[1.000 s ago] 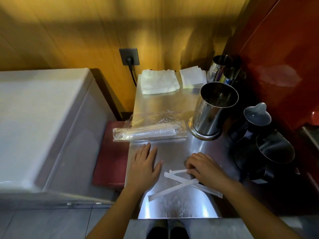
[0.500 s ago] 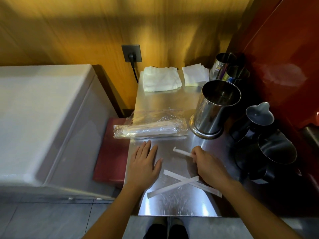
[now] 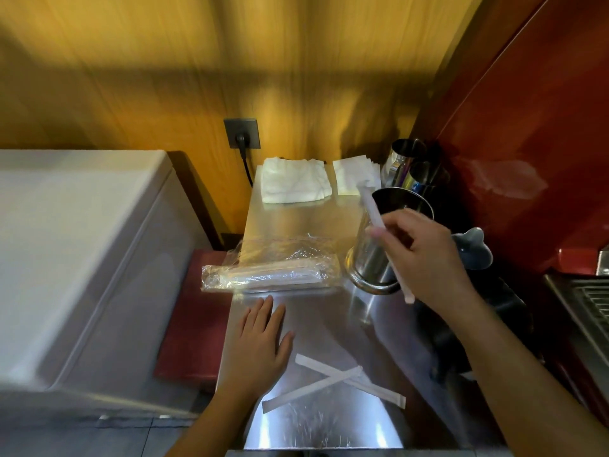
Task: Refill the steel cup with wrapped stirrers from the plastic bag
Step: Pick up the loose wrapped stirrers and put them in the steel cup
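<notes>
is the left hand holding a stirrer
No, the left hand lies flat and empty on the steel counter; the right hand holds one.

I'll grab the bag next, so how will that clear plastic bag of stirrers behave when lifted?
The plastic bag looks thin and crinkled, so probably floppy and light. Its glossy film may be slippery. The stirrers bunched along its near edge could shift or sag if it is lifted by one end.

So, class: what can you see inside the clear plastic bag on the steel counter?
Through the plastic bag shows a bundle of wrapped stirrers lying lengthwise. Crinkled film and glare hide their number and whatever lies beneath the bundle.
</notes>
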`<state>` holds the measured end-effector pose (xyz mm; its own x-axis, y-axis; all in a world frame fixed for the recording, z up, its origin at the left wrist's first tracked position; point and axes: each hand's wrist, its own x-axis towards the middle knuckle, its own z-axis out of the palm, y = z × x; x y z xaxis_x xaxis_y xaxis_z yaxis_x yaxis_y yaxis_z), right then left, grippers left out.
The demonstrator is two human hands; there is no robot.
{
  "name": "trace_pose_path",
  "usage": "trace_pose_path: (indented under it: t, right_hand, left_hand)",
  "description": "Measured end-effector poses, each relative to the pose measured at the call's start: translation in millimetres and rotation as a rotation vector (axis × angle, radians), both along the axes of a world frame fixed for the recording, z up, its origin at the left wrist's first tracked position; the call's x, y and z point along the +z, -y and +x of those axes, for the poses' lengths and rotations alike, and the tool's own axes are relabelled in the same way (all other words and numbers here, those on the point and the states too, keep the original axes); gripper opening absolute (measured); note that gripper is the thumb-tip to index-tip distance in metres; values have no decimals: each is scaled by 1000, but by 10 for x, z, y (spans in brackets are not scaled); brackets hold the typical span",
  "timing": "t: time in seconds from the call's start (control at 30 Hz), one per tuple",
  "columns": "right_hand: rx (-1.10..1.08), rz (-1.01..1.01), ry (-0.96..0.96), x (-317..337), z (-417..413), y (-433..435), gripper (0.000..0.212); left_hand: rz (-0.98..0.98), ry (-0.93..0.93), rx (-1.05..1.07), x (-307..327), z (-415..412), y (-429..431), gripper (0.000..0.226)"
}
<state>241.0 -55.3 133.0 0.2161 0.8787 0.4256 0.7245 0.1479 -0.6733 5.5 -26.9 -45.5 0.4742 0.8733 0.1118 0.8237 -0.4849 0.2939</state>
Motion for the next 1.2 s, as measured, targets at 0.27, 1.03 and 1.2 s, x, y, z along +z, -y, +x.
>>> trace_pose_path:
  t: [0.27, 1.03, 1.2]
  right_hand:
    - [-248, 164, -19, 248, 375, -302, 19]
    - [506, -470, 487, -697, -424, 207, 4]
    - [737, -644, 676, -1143, -706, 414, 19]
  left_hand:
    - [4, -19, 3, 25, 8, 12, 53]
    - [56, 24, -6, 70, 33, 33, 48]
    - [82, 32, -11, 92, 29, 43, 44]
